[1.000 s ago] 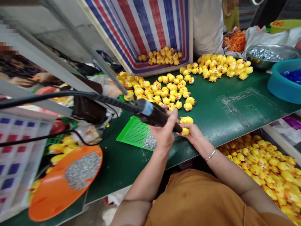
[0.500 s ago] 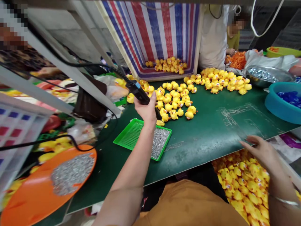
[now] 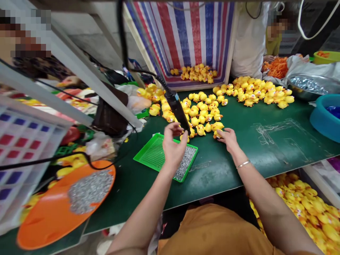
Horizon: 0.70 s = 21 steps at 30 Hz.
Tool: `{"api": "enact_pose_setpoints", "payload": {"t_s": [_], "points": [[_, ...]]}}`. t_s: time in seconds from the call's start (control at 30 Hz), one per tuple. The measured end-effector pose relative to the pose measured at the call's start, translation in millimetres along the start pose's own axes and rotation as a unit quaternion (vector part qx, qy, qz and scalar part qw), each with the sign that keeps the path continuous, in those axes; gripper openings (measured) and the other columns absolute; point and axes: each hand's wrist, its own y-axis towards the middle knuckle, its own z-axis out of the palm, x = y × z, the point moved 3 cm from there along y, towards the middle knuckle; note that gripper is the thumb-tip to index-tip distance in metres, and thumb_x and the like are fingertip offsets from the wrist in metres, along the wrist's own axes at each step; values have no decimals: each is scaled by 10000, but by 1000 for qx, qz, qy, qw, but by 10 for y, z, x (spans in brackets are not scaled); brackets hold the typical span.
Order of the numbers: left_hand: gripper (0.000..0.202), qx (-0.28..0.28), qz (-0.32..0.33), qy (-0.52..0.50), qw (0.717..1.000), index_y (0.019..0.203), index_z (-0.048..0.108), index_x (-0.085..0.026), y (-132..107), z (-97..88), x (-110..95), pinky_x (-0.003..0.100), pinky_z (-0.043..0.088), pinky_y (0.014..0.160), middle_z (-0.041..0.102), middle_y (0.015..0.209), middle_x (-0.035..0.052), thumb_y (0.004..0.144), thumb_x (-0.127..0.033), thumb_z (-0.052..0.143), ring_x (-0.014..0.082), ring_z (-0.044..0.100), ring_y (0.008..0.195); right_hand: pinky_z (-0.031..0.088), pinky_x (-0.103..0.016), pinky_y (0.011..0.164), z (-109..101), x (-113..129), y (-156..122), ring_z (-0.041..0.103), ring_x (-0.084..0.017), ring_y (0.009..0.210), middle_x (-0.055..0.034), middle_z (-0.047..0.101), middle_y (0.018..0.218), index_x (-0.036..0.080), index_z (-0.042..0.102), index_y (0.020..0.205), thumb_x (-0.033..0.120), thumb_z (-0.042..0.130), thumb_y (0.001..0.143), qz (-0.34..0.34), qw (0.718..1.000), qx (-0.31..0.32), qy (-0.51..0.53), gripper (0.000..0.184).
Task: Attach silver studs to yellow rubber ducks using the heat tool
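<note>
Head view: my right hand has swung in from the surface's near right edge to a fresh duck at the pile's front, mid-surface. My fingers are laid over it, and I cannot tell if they grip. My left hand has released the hanging screwdriver; its fingers are loosely curled and empty above the green tray.

Bright, even light, wide-angle view

Soft shadows fall on the table; edges bend and stretch, the left side smears with blur, and the centre stays fairly sharp.

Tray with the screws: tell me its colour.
The tray is bright green, clearest in the head view.
</note>
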Motion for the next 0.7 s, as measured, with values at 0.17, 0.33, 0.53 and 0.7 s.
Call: {"api": "enact_pose_setpoints", "payload": {"t_s": [0.17, 0.33, 0.53, 0.7], "points": [[388, 197, -104, -133, 966, 1198, 617, -202, -381, 383, 6, 333, 564, 853, 683, 1196, 116, 833, -323, 668, 205, 676, 1037, 555, -317, 716, -88, -63, -691, 685, -172, 763, 18, 712, 877, 241, 539, 1121, 262, 892, 511, 53, 948, 185, 254, 704], [308, 315, -99, -151, 932, 1159, 672, -200, -513, 352, -2, 347, 573, 858, 723, 1140, 99, 879, -319, 626, 211, 690, 1015, 488, -279, 569, -82, -104, -1023, 572, -132, 599, 14, 639, 698, 191, 643, 852, 148, 772, 522, 199, 859, 331, 336, 357], [98, 271, -31, 258, 927, 918, 741, -212, -489, -297, 267, 424, 483, 877, 727, 951, 81, 836, -225, 690, 262, 619, 952, 426, -229, 503, -6, -273, -1078, 546, -123, 579, -2, 622, 656, 202, 621, 840, 146, 746, 571, 285, 820, 342, 360, 303], [114, 318, -14, 323, 891, 801, 709, -196, -571, -360, 383, 394, 447, 843, 714, 848, 68, 881, -201, 629, 242, 578, 857, 432, -234, 469, 86, -250, -1128, 586, -142, 548, -31, 681, 662, 165, 692, 949, 223, 787, 572, 217, 892, 292, 268, 393]]}}
